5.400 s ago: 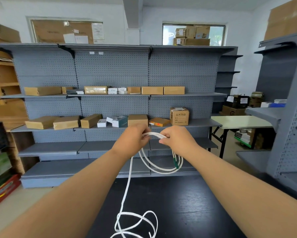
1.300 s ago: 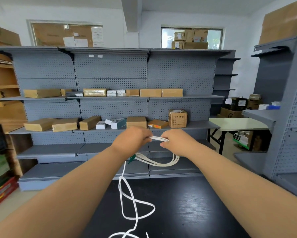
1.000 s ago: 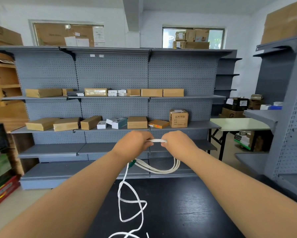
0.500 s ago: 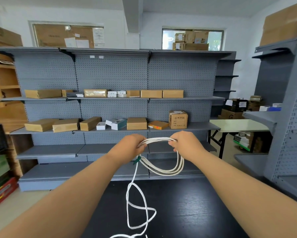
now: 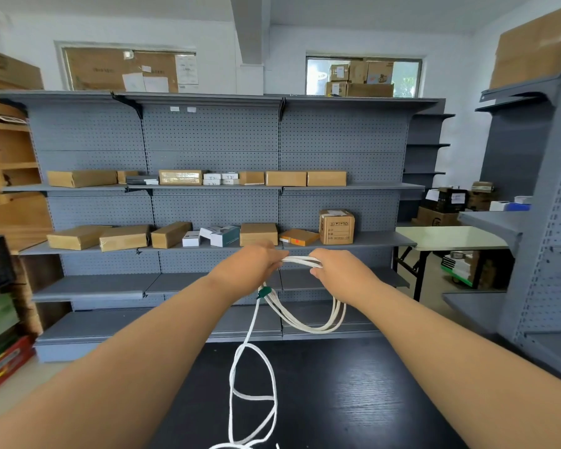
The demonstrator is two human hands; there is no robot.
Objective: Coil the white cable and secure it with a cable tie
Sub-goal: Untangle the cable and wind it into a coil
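Since half a second ago, the hands have been drawn closer together. From the head view, the white cable (image 5: 308, 327) is held up in a few loops above the black table (image 5: 369, 400). Its top strands are gripped by the curled fingers of the left hand (image 5: 250, 270) and the right hand (image 5: 342, 275). A green piece (image 5: 265, 291) is seen just under the left hand, and the loose tail is trailed onto the table.

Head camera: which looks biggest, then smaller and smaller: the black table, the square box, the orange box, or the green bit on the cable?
1. black table, nearest the camera, so it looks extra big
2. square box
3. orange box
4. green bit, tiny even though it is nearer than the boxes
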